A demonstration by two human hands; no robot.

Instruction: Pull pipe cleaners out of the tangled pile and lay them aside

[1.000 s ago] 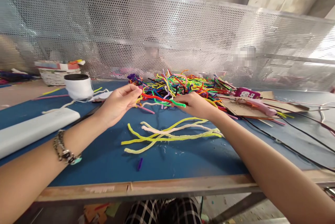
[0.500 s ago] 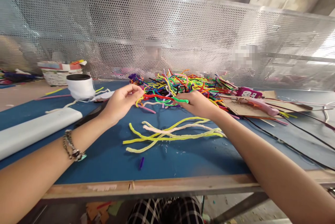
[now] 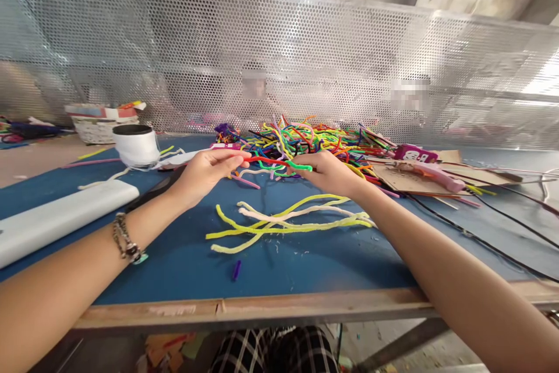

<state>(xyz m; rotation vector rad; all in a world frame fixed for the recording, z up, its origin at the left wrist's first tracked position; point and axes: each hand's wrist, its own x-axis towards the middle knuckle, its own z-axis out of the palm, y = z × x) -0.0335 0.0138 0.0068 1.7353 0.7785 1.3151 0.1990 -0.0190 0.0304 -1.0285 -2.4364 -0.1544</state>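
Note:
Between my hands a red pipe cleaner (image 3: 268, 160) is stretched level above the blue table. My left hand (image 3: 212, 168) pinches its left end between thumb and fingers. The fingers of my right hand (image 3: 325, 169) are closed at the other end, where a green pipe cleaner (image 3: 300, 167) also shows, bent back at the fingertips. Whether the red and green are joined is hidden by the fingers. Below my hands several yellow and cream pipe cleaners (image 3: 283, 227) lie loosely crossed. Nearer the front edge is a short purple piece (image 3: 236, 270).
Behind my hands rises a tangled heap of coloured pipe cleaners (image 3: 301, 134). At right lie a pink glue gun (image 3: 437, 176), cardboard (image 3: 393, 182) and black cables (image 3: 471, 239). A white spool (image 3: 136, 149) and a pale long box (image 3: 65, 219) are at left. A perforated metal screen (image 3: 305, 47) stands behind.
My left hand has moved slightly right along the red pipe cleaner, toward my right hand, so less of it shows between them. The right hand has barely moved.

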